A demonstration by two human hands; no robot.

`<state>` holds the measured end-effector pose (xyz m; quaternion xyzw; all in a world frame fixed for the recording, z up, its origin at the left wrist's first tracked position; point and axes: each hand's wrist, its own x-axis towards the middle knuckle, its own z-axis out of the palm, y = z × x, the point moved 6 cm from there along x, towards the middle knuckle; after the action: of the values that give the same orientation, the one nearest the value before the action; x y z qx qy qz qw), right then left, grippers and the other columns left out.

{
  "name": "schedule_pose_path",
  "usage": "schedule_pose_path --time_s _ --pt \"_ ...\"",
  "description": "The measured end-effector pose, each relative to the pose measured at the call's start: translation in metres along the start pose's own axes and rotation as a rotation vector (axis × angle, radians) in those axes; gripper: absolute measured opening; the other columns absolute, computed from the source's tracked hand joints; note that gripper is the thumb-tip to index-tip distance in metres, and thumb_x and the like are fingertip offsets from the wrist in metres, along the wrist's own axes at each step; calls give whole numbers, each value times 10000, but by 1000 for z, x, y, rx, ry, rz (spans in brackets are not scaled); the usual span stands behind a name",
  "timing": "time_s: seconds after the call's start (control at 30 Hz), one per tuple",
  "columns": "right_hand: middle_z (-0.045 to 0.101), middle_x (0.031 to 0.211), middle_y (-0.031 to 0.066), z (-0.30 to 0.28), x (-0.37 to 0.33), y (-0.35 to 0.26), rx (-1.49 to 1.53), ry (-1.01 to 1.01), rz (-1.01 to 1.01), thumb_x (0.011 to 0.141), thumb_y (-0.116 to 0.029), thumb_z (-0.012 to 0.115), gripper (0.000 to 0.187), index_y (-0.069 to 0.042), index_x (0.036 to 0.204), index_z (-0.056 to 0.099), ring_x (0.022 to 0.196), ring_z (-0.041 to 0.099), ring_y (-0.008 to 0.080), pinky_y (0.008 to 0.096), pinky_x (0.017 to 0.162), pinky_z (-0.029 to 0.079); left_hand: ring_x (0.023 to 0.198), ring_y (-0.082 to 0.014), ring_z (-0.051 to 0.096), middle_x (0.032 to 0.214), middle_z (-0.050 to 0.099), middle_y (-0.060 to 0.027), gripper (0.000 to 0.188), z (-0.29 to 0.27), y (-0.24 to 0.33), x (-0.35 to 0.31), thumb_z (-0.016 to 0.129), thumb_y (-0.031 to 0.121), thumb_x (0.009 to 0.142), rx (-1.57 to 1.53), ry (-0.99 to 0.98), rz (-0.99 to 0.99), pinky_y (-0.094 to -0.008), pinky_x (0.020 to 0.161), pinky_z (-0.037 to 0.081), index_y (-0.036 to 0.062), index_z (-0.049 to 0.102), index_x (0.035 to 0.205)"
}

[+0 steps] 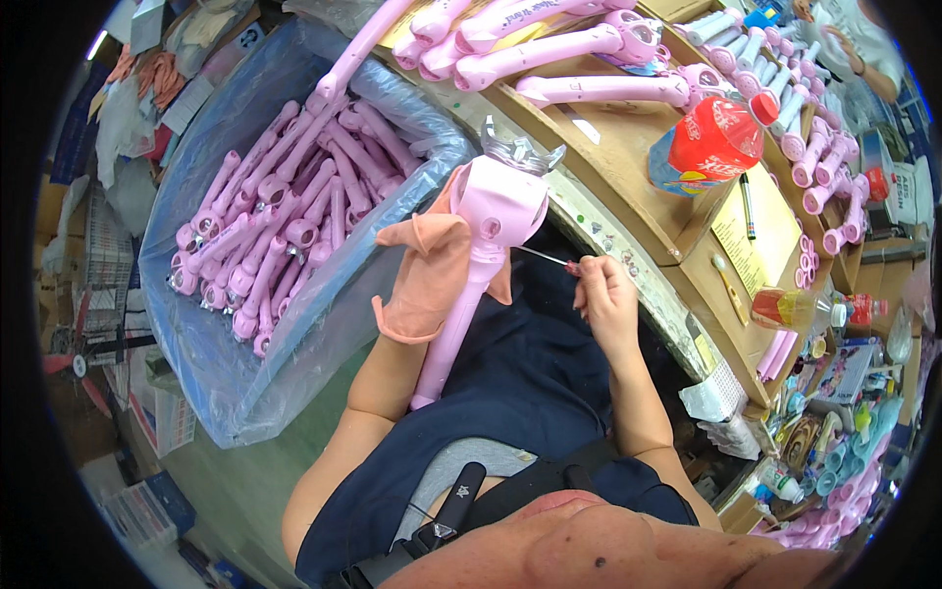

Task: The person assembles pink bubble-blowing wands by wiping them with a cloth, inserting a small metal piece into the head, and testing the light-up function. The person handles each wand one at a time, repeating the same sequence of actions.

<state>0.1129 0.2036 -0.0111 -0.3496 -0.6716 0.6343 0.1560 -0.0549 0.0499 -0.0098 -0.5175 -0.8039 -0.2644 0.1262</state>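
A pink toy wand (455,324) with a broad round head and a silver crown (518,152) stands tilted in front of me, its lower end near my lap. An orange cloth (429,275) covers my left hand, which is closed around the wand below its head; the fingers are hidden. My right hand (606,299) pinches the short red handle of a thin screwdriver (542,256). Its metal shaft points left to the neck of the wand, just beneath the head. Whether the tip touches a screw cannot be made out.
A large box lined with a blue plastic bag (294,393) stands at the left, holding many pink wands (285,211). More wands (549,59) lie on the cardboard-covered bench, beside a red-labelled bottle (708,147), a pen (748,206), a toothbrush (731,288) and another bottle (790,309).
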Motion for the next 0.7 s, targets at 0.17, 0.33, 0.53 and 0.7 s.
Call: schedule_pose_path --time_s 0.17,0.33,0.53,0.7 --pt "583 855 58 3 -12 -6 -72 40 -334 941 -124 642 128 -17 1001 607 743 590 140 277 651 487 826 -333 451 909 390 -148 158 3 -7 -4 558 -3 865 -49 18 -20 -451 865 406 40 425 938" --pt "639 839 23 -3 -11 12 173 -50 -130 938 -165 667 170 2 969 654 755 583 62 236 658 480 895 -238 480 1052 497 -109 215 -5 -5 4 626 175 906 -534 171 -94 -359 832 346 26 533 1030" --pt "543 639 -60 3 -15 27 369 -412 339 961 -375 626 325 -58 901 669 548 441 9 190 505 351 1176 -226 535 1384 512 -181 461 -15 11 22 589 166 893 -564 -86 -127 -301 968 277 -54 515 1292" --pt "590 826 42 -8 -18 -7 -192 -34 -297 936 -230 655 193 -42 977 656 661 554 128 267 609 464 1240 -259 538 1418 520 -186 524 0 5 29 575 10 811 -1237 -101 -384 -303 1042 291 -86 506 1322"
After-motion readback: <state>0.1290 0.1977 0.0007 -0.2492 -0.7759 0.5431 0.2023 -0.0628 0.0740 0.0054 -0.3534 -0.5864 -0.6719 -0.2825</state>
